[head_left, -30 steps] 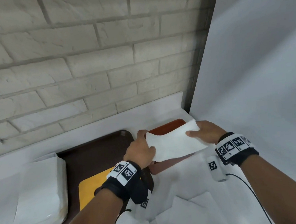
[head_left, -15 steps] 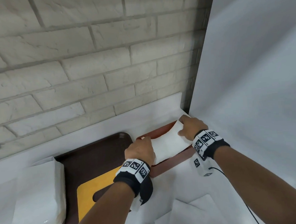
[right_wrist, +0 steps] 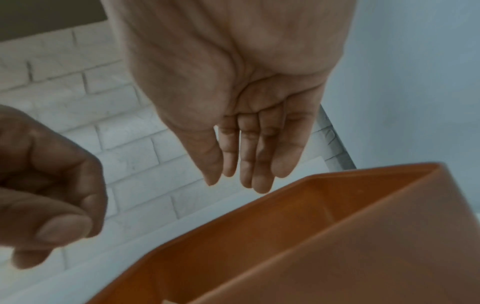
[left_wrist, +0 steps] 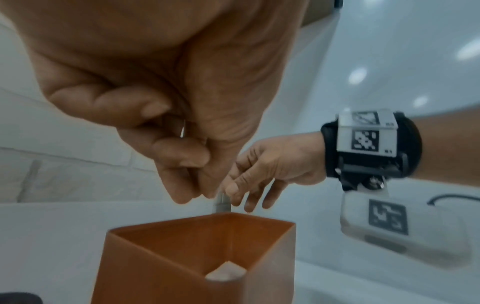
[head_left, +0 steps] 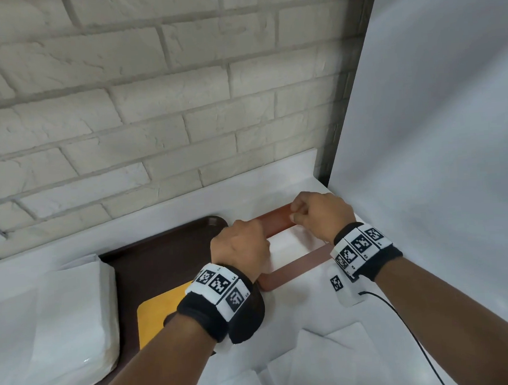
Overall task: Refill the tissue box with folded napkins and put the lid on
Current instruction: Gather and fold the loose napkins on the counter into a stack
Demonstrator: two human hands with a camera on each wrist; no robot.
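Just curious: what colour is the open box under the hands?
The tissue box is reddish-brown, almost terracotta; the right wrist view shows it best.

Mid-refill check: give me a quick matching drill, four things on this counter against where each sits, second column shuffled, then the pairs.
Things:
1 tissue box
2 wrapped napkin pack
3 yellow panel
4 loose napkins

Places:
a lying on the dark tray
b on the counter, nearest the camera
c in the corner, right of the tray
d at the tray's left edge

Pairs: 1-c, 2-d, 3-a, 4-b
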